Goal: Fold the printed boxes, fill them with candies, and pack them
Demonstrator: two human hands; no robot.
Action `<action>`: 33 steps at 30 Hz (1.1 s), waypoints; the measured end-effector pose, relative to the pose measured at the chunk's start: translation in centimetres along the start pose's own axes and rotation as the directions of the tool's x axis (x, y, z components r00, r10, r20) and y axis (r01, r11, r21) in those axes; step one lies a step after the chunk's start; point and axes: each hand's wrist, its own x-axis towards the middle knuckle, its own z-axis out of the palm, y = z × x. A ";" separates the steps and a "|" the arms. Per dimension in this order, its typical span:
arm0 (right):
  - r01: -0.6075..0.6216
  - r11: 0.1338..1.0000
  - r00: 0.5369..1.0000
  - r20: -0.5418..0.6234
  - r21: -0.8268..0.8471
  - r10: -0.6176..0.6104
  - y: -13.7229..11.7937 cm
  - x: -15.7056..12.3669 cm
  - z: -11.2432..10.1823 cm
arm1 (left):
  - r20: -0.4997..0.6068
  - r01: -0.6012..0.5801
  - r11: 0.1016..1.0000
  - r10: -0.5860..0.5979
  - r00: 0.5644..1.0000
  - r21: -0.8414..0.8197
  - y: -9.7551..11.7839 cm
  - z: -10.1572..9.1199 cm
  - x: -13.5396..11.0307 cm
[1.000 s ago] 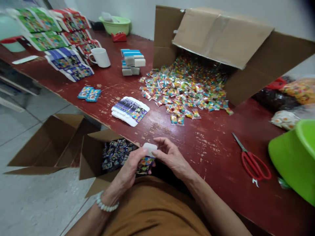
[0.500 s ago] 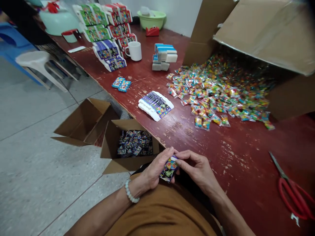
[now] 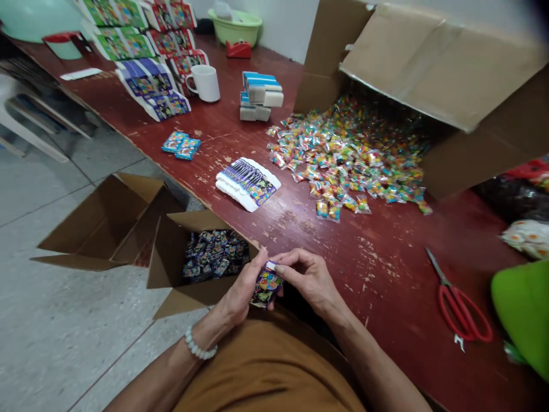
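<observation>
The scuffed red table [image 3: 398,237] bears wrapped candies [image 3: 343,163], flat cartons [image 3: 249,182], scissors [image 3: 455,303], a mug [image 3: 208,84]

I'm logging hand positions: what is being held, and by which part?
A small purple printed carton: the left hand has its grip along its side, the right hand at the white flap on top.

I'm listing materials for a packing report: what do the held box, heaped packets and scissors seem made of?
Held box: probably thin printed card, seemingly smooth; a white flap shows. Heaped packets: likely clear plastic film, shiny; colours show through. Scissors: dull grey blades look metal; smooth, evenly red handles, probably plastic.
</observation>
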 end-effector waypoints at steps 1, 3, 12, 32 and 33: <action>-0.016 1.000 1.000 0.004 0.021 0.016 0.0 0.1 0.0 | -0.005 -0.008 1.000 0.008 1.000 0.008 0.1 0.0 0.0; -0.010 1.000 1.000 0.016 0.022 0.010 0.2 0.3 -0.2 | -0.018 -0.018 1.000 0.018 1.000 0.017 0.2 -0.1 -0.1; 0.388 0.809 0.922 0.194 -0.442 -0.336 0.4 -0.1 0.2 | -0.163 -0.020 0.995 0.003 0.987 -0.102 1.0 -0.6 0.1; -0.109 0.590 0.866 -0.368 -0.800 -0.339 -0.6 18.6 -0.5 | -0.442 -0.313 0.784 0.577 0.687 0.536 4.0 -7.0 0.1; -0.070 0.702 0.856 -0.404 -0.708 -0.323 -0.6 18.5 -0.8 | -0.434 -0.327 0.772 0.593 0.678 0.545 4.0 -7.0 0.1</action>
